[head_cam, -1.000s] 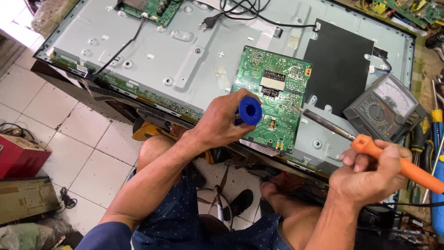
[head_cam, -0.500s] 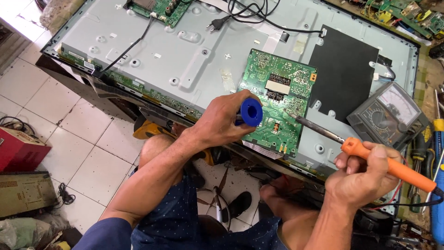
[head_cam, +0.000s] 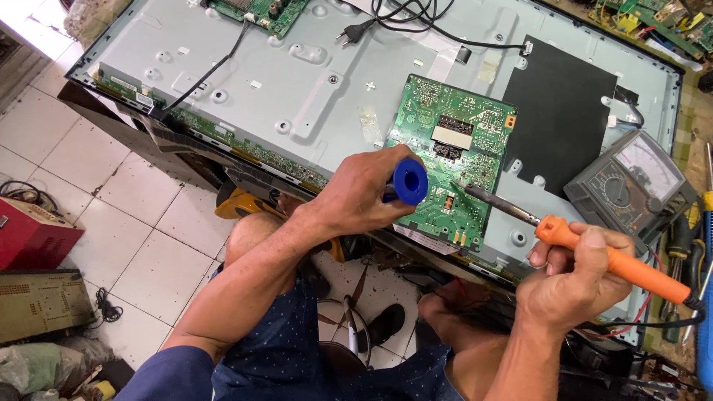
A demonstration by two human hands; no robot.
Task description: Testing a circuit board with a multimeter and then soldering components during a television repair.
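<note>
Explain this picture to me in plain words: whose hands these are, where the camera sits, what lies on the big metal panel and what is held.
The camera sits on a person's head and looks down at their own two bare hands. The left hand holds a blue tube-shaped tool over a green circuit board. The right hand grips an orange-handled soldering iron, whose metal tip points at that board. The board lies on the grey metal back of a flat screen, which also carries a second green board at the top edge, a black sheet and a black power cable with plug. A dial meter sits at the right.
</note>
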